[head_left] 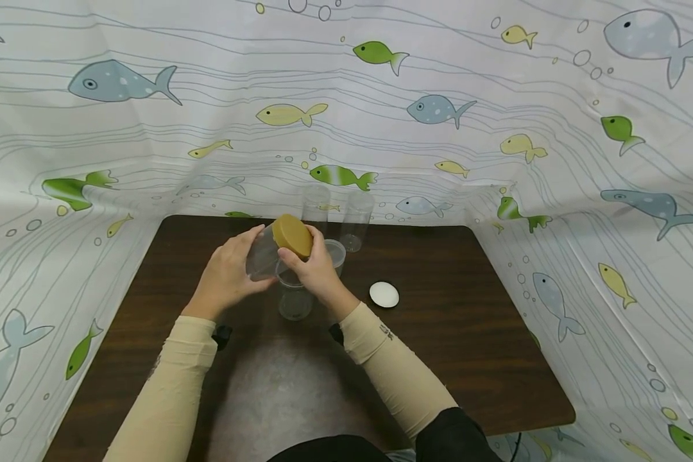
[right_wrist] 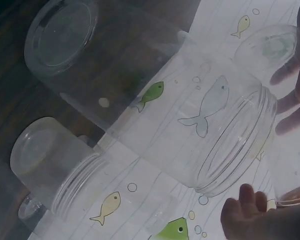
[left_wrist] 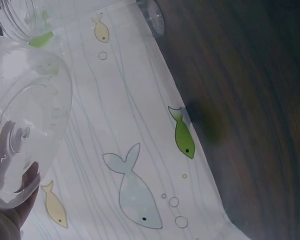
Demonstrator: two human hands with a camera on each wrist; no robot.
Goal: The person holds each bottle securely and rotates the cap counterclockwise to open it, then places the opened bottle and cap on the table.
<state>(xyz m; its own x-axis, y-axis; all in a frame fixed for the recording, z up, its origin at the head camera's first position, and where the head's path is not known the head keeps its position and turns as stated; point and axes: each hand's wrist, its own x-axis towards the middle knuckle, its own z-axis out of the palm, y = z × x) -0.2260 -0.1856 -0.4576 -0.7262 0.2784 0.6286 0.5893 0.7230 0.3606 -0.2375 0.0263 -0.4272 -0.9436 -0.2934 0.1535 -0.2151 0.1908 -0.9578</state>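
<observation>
My left hand (head_left: 225, 269) grips a clear plastic jar (head_left: 260, 258) by its side, tilted over the table. A gold lid (head_left: 293, 236) sits on the jar's mouth, and my right hand (head_left: 320, 269) grips that lid by its rim. The base of the held jar (left_wrist: 32, 132) faces the left wrist view. Just below my hands stands a clear open jar (head_left: 296, 307), upright, its threaded mouth (right_wrist: 235, 145) plain in the right wrist view. Whether anything is inside the held jar cannot be told.
Another clear jar (head_left: 337, 254) stands behind my right hand. Two tall clear jars (head_left: 316, 202) (head_left: 357, 221) stand at the table's back edge. A round white lid (head_left: 384, 294) lies to the right on the dark wooden table (head_left: 462, 333). A fish-print sheet (head_left: 346, 83) surrounds the table.
</observation>
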